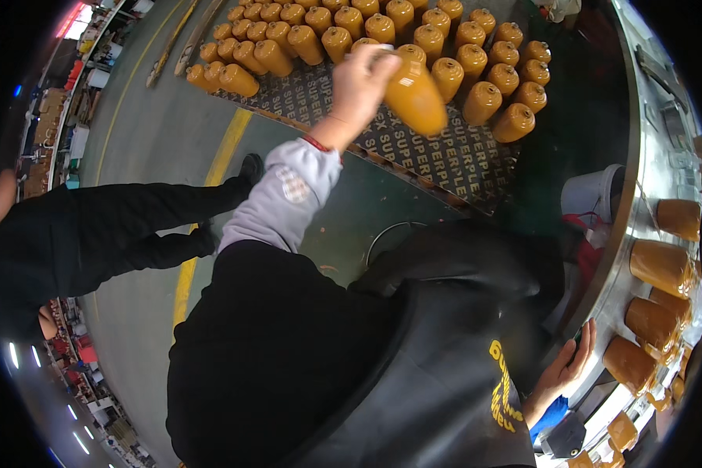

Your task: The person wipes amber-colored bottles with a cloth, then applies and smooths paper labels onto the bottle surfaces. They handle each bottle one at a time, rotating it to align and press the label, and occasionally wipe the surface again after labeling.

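Amber-brown and glossy, 1 domed cylinder (416,95) hung tilted from the person's left hand (359,86), its lower end blurred and swung toward the right. That hand was closed around the cylinder's upper end, where a small pale bit showed by the fingertips; a red band (316,143) circled the wrist just above a grey sleeve (277,199). Behind and beyond it, dozens of matching cylinders (483,103) stood upright in close rows on a brown board (404,150) printed all over with pale lettering, and the near edge of the board was bare of them. The right hand (561,370) lay low at the edge of the metal table (620,226), its fingers stretched along the rim beside a dark patch; I could not tell whether it had hold of anything. Brown tapered pieces (659,265) sat in a line on the table, close to that hand. Under the table's edge stood a white bucket (589,193) with red material (583,224) against it. A black apron (444,351) with yellow lettering covered the person's front. To the left, a co-worker in black trousers (148,209) stood on the green-grey floor (136,136), near a yellow line (225,152).
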`<act>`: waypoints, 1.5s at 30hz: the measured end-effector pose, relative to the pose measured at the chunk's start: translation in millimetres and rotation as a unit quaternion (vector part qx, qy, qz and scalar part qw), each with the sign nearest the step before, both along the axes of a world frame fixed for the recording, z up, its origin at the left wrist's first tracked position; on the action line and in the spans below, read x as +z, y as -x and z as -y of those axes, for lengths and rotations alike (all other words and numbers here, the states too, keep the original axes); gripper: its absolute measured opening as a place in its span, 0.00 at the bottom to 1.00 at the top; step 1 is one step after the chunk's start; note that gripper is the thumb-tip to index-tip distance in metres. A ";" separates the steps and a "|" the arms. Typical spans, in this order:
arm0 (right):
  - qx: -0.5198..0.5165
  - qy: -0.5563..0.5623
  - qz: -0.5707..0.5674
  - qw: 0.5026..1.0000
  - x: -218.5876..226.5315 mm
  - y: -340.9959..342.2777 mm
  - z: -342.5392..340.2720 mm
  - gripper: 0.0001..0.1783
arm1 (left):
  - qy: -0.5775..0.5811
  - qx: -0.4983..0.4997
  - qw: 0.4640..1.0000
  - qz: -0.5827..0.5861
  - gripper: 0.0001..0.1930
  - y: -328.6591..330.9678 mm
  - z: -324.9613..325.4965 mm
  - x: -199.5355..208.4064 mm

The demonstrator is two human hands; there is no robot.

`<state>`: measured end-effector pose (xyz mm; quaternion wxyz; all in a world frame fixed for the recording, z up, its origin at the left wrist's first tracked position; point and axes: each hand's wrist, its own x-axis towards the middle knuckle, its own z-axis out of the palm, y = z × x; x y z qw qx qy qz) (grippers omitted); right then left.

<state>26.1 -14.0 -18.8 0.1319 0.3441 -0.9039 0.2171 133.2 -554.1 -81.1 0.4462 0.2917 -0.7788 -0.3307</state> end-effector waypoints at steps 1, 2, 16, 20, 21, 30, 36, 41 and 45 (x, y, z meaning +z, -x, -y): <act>0.015 -0.028 -0.025 0.999 -6.8 11.1 6.0 0.18 | 0.036 0.068 0.996 0.047 0.18 -14.4 33.9 -20.3; -0.018 -0.019 0.023 0.999 -18.9 19.9 5.5 0.18 | 0.037 0.111 0.991 0.071 0.19 -26.1 67.2 -41.5; -0.111 0.065 0.224 0.966 -68.1 52.0 -6.7 0.18 | -0.032 0.495 0.815 0.299 0.25 -170.3 328.1 -190.5; -0.110 0.025 0.220 0.969 -67.1 62.7 -13.8 0.18 | -0.046 0.503 0.789 0.349 0.26 -195.2 341.0 -222.6; -0.120 0.032 0.229 0.965 -66.1 61.4 -10.2 0.18 | -0.047 0.510 0.770 0.381 0.25 -202.8 348.4 -229.2; -0.264 0.054 0.301 0.915 -46.5 37.1 39.2 0.19 | 0.029 0.177 0.659 0.730 0.29 -213.0 442.7 -238.2; -0.222 0.086 0.129 0.963 23.3 45.2 33.7 0.16 | -0.007 0.359 0.696 0.622 0.28 -138.0 415.8 -251.6; -0.179 0.039 -0.162 0.970 94.6 149.4 0.9 0.15 | 0.011 0.510 0.688 0.516 0.28 -135.4 376.2 -218.5; -0.254 -0.049 -0.169 0.951 112.3 239.5 -22.2 0.15 | 0.156 0.309 0.837 0.423 0.26 -44.8 287.0 -167.4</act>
